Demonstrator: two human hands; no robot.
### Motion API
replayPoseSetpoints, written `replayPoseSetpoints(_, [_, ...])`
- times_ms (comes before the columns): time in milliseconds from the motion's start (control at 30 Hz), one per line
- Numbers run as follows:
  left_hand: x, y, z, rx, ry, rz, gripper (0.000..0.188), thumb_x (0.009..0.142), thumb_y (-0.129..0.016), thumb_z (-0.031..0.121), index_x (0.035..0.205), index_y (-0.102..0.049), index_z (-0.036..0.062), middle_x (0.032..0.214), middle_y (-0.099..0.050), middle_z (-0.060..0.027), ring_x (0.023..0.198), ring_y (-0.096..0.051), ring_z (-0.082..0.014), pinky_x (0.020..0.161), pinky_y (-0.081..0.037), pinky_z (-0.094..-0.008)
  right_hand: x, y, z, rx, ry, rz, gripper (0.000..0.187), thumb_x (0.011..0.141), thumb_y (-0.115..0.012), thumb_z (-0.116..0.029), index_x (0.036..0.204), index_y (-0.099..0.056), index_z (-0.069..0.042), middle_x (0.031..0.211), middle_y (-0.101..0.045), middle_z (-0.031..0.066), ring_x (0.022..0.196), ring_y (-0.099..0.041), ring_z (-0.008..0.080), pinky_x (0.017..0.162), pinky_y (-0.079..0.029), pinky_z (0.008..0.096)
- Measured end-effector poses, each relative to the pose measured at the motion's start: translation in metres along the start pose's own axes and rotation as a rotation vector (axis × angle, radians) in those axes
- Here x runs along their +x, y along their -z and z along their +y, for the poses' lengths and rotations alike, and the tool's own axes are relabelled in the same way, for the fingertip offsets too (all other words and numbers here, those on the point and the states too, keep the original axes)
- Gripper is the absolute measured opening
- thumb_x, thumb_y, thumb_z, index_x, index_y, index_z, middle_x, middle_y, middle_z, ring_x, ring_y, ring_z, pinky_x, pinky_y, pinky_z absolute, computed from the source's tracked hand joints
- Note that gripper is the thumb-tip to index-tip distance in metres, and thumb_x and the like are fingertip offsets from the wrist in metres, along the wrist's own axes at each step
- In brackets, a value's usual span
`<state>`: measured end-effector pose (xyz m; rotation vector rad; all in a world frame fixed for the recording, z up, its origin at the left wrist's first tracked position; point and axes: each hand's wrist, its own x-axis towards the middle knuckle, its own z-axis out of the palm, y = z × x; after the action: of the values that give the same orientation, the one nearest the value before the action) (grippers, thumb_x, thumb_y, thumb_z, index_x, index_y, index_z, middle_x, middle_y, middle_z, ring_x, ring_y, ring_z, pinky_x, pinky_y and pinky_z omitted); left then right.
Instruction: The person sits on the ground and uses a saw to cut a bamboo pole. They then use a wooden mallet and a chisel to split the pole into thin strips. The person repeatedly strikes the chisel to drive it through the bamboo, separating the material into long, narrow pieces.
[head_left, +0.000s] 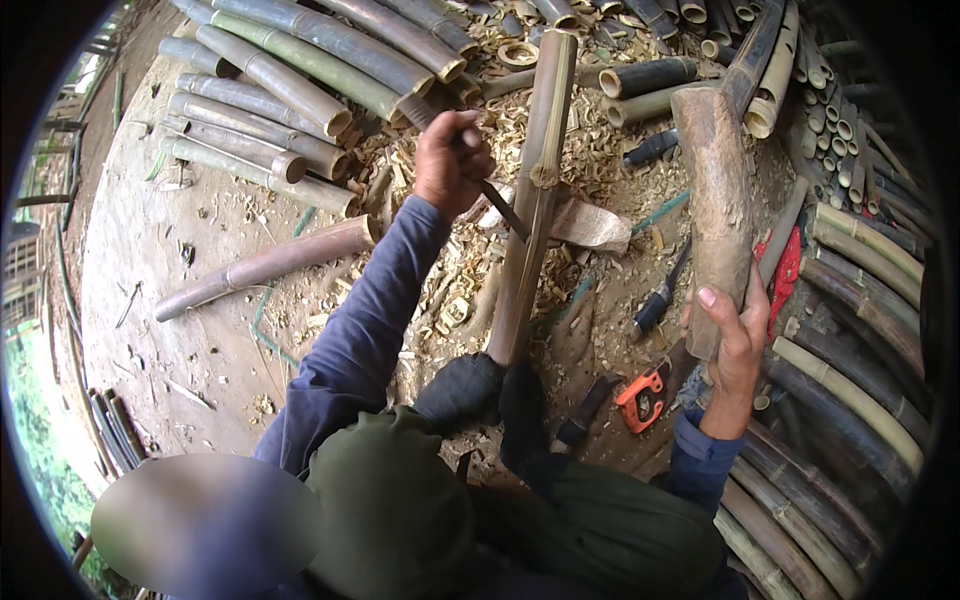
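My left hand (452, 165) is closed around the handle of a chisel (505, 212). The dark blade slants down to the right, and its tip meets a bamboo pole (522, 265) at the split or slot below a node. That pole stands tilted in front of me, its lower end between my dark-covered feet (462, 392). In my right hand (735, 335) is the lower end of a thick wooden club (715, 180), held raised to the right of the pole and apart from the chisel. My right thumb lies along the wood.
Cut bamboo lengths (290, 85) lie at the far left, with more bamboo (840, 370) stacked along the right. Wood chips (450, 290) cover the middle ground. A saw with an orange handle (640, 400) and a dark-handled knife (655, 310) lie near my right arm.
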<state>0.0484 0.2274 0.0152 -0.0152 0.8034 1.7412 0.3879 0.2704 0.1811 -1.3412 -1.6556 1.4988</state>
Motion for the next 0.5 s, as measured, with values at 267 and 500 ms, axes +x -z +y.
replayPoseSetpoints(267, [-0.028, -0.032, -0.006, 0.266, -0.128, -0.116, 0.034, 0.097, -0.061, 0.029, 0.068, -0.05, 0.014, 0.054, -0.034, 0.0059, 0.047, -0.03, -0.0091, 0.047, -0.027, -0.028, -0.009, 0.004, 0.0, -0.001, 0.008, 0.039, 0.07, 0.081, -0.073, -0.022, 0.141, -0.049, 0.006, 0.109, -0.066, 0.0113, 0.09, -0.064, 0.0163, 0.079, -0.052, 0.0282])
replayPoseSetpoints(500, [-0.098, 0.004, 0.009, -0.043, -0.07, 0.072, 0.04, 0.097, -0.06, 0.036, 0.066, -0.054, 0.0109, 0.051, -0.031, 0.0054, 0.047, -0.032, -0.0108, 0.049, -0.029, -0.0297, -0.039, 0.005, 0.009, -0.022, 0.028, 0.039, 0.076, 0.084, -0.072, -0.02, 0.148, -0.04, 0.004, 0.091, -0.065, 0.0108, 0.068, -0.064, 0.015, 0.059, -0.055, 0.0284])
